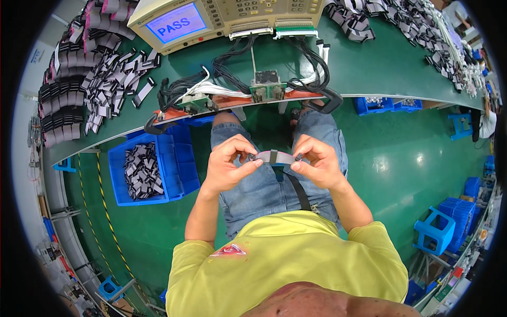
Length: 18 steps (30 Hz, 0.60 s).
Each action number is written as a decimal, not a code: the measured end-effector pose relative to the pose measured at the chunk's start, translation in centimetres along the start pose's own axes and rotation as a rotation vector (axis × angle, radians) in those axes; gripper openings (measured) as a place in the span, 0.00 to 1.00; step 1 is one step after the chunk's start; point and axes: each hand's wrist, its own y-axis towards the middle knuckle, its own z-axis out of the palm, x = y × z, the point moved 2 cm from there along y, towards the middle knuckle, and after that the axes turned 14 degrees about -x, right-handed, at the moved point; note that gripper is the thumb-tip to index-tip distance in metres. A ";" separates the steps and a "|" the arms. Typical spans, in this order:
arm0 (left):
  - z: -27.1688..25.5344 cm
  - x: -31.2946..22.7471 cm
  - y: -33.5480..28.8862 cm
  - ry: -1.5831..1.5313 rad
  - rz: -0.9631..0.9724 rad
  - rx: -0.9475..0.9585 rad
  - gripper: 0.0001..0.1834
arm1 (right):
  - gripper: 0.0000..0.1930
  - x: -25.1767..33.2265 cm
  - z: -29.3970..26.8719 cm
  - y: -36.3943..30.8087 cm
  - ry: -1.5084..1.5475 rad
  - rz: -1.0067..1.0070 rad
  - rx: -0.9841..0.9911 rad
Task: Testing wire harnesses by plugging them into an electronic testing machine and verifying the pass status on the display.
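Observation:
Above my lap, a short grey ribbon cable (285, 157) with black connectors is stretched between my two hands. My left hand (231, 161) pinches the connector at its left end between thumb and fingers. At the other end, my right hand (318, 162) grips the second connector the same way. A black connector (273, 156) sits across the ribbon near its middle. Beyond my hands, at the bench edge, stands a green circuit-board test fixture (268, 90), wired to a beige tester (227, 21) with a lit blue screen.
Loose ribbon cables (119, 84) are heaped on the green bench (364, 68) at left, with more cables (364, 16) at the far right. A blue bin (182, 164) of cables stands at my left. Black clamps (328, 101) jut from the bench edge. A blue stool (435, 231) is at right.

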 end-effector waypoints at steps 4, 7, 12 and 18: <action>0.3 -0.4 0.8 0.107 0.100 -0.023 0.13 | 0.10 -0.6 0.2 0.4 -0.104 -0.058 -0.192; 0.1 -1.1 2.4 0.103 0.142 -0.047 0.13 | 0.10 -0.3 1.1 1.4 -0.028 -0.066 -0.245; -0.8 -2.1 4.1 0.078 0.156 -0.030 0.14 | 0.10 1.4 0.7 3.5 -0.162 -0.204 -0.137; -1.2 -2.5 6.2 0.124 0.280 -0.051 0.16 | 0.15 4.2 1.8 5.9 -0.444 -0.408 -0.176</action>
